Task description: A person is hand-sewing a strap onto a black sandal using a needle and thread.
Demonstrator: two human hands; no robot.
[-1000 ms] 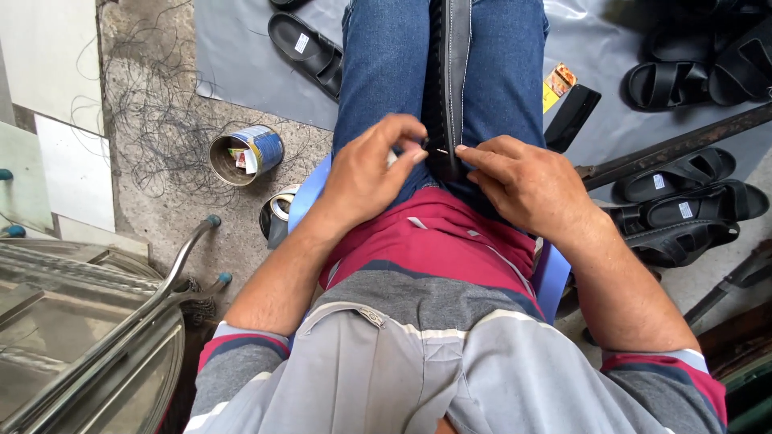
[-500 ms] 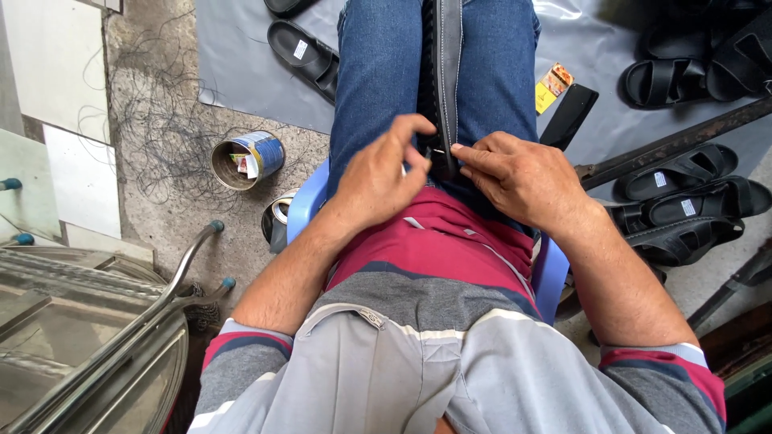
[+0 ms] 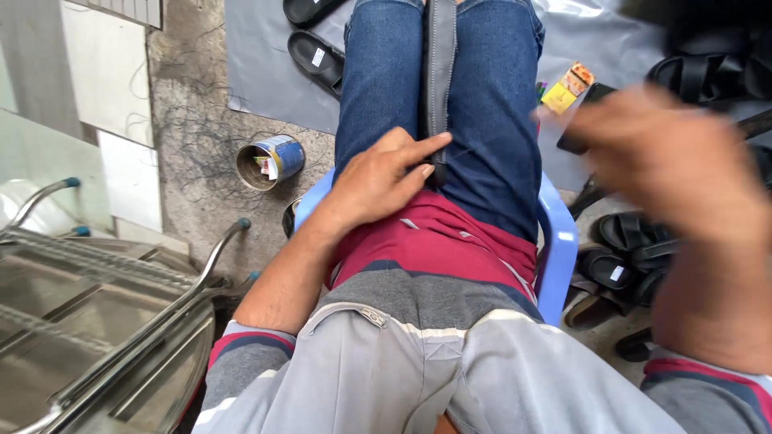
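Note:
I sit on a blue plastic chair (image 3: 558, 241) in blue jeans, and a long dark sandal sole (image 3: 439, 72) lies lengthwise between my thighs. My left hand (image 3: 381, 178) rests on my lap and pinches the near end of the sole with thumb and forefinger. My right hand (image 3: 666, 161) is lifted off the lap toward the right, blurred by motion, fingers spread, with nothing visible in it.
An open tin can (image 3: 270, 161) lies on the concrete at left. Black sandals (image 3: 317, 53) sit on a grey sheet ahead, more sandals (image 3: 632, 255) are piled at right. A small yellow packet (image 3: 568, 87) lies by my right knee. A steel rack (image 3: 121, 305) stands at lower left.
My right hand has let go of the sole's near end and swung up and to the right. My left hand still holds the sole.

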